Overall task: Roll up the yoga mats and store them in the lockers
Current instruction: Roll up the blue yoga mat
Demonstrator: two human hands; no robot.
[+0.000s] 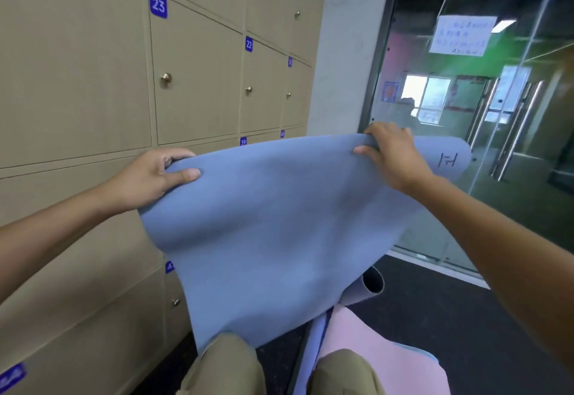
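While gripped up off the floor:
Blue mat [273, 227]: hanging beside closed lockers [195, 77], lower end curled.
Left hand [152, 177]: pinching top edge.
Right hand [394, 152]: clutching top edge.
Pink mat [372, 345]: lying on floor below.

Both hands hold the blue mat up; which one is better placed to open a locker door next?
Probably the left hand: it grips the blue mat right beside the lockers; the right hand is toward the glass door.

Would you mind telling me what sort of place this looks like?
Probably a gym or yoga studio's locker area: numbered lockers line the wall, a blue yoga mat is held up, and glass doors stand beyond.
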